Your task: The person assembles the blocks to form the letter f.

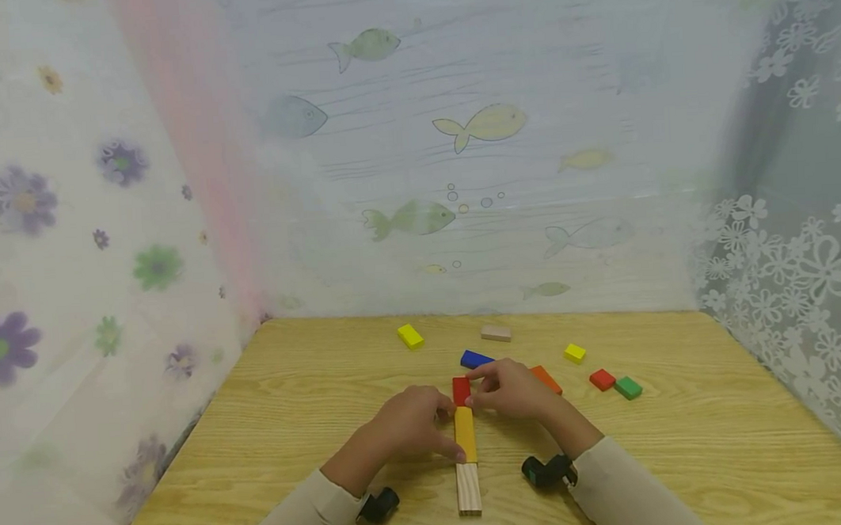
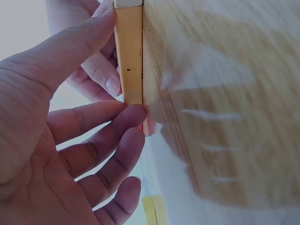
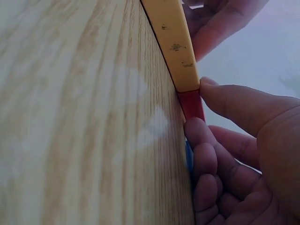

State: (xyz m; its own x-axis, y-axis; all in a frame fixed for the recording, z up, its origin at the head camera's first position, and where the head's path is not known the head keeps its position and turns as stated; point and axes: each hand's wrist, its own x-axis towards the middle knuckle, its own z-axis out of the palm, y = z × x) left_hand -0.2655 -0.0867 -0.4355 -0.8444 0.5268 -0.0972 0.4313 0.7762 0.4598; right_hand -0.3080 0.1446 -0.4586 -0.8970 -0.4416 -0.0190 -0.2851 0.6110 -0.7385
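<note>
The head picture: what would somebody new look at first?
Probably the line in the middle of the table: red block farthest, yellow-orange block, then wooden block nearest. The left hand's fingers are at the yellow-orange one, the right hand's fingers at the red. Pale fish decorate the curtain behind.

Head view: soft, even light, low contrast, slightly hazy; only faint shadows on the surface (image 1: 315,426). Printed flowers (image 1: 23,201) at left look smeary. Left wrist view: cool cast, background washed nearly white, pale glare streaks across the surface (reflections, by the look of it). Right wrist view: dimmer, bluish, right hand (image 3: 243,157) shaded underneath, whitish glare patch mid-surface, wood grain soft at far left.
</note>
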